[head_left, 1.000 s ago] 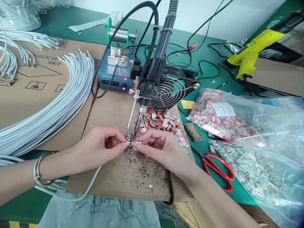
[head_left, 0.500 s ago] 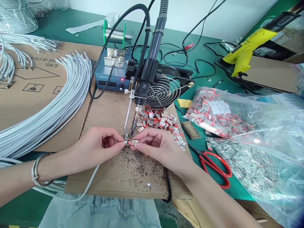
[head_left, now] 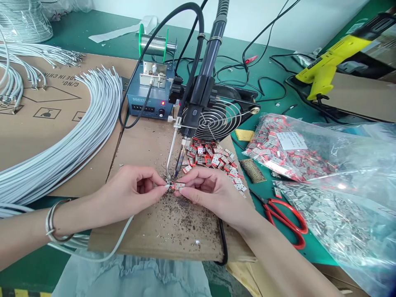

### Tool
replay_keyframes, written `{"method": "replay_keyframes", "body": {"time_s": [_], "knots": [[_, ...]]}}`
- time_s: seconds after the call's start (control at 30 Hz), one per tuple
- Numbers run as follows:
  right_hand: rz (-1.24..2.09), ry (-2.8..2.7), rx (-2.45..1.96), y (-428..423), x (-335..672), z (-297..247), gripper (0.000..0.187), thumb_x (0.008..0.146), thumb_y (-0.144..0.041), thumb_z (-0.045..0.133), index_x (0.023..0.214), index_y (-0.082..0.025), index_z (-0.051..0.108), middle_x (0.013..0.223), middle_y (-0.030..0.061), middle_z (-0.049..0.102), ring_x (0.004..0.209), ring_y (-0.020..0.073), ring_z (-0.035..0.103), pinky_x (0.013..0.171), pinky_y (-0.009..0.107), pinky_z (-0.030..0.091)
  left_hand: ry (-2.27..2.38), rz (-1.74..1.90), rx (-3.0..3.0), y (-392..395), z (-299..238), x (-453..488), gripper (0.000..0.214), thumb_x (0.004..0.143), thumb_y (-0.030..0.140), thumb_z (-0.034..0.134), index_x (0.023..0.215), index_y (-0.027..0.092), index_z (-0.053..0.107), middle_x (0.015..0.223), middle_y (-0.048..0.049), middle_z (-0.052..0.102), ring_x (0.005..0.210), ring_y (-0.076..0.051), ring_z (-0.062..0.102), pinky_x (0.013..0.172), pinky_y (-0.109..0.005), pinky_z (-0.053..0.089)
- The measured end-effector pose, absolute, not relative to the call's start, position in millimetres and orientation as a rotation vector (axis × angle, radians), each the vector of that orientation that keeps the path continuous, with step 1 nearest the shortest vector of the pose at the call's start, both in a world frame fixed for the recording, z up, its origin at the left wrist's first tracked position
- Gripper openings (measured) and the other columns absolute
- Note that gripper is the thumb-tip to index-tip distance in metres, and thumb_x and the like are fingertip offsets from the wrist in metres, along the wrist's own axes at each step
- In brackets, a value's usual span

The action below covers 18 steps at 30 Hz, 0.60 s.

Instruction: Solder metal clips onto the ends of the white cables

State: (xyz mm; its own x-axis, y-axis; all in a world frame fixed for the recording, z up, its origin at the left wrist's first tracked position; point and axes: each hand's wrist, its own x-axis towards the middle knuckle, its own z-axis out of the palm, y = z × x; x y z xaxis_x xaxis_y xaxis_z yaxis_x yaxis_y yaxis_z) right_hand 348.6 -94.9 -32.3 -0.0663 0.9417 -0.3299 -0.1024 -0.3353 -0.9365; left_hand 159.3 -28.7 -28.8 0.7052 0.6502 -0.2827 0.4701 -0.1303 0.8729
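Observation:
Between thumb and forefinger my left hand [head_left: 139, 187] pinches the end of a white cable [head_left: 122, 237], whose length loops down below the wrist. My right hand [head_left: 207, 189] is closed on a small USB connector [head_left: 178, 186], metal with a red part. Cable end and connector meet under the tip of a soldering iron [head_left: 180, 161], which is clamped upright on a stand. Beside the iron a thin bent solder feed tube [head_left: 170, 159] comes down to the same spot. Whether the tip touches the joint is too small to tell.
A heap of USB connectors [head_left: 213, 159] lies behind my right hand. Many white cables [head_left: 102, 111] lie left on cardboard. Red-handled scissors [head_left: 286, 220], a sponge [head_left: 252, 170] and bags of parts [head_left: 291, 144] lie right. A blue solder feeder [head_left: 148, 101] and a fan [head_left: 218, 119] stand behind.
The whole view has shifted slightly, so things appear a little further right. Both hands keep their pinch on the cable and the connector at the iron's tip.

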Motion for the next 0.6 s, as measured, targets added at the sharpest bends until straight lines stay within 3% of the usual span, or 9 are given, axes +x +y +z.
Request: {"method": "replay_keyframes", "body": {"time_s": [0.6], "knots": [[1.517, -1.031, -1.408, -94.9, 346.0, -33.0, 0.015, 0.065, -0.024, 0.074, 0.073, -0.017, 0.064, 0.066, 0.0007, 0.07, 0.062, 0.0103, 0.063, 0.057, 0.02, 0.048, 0.923, 0.124, 1.801, -26.8, -30.7, 160.9, 0.022, 0.081, 0.035, 0.052, 0.078, 0.017, 0.066, 0.055, 0.0036, 0.048, 0.052, -0.01, 0.04, 0.046, -0.02, 0.03]]}}
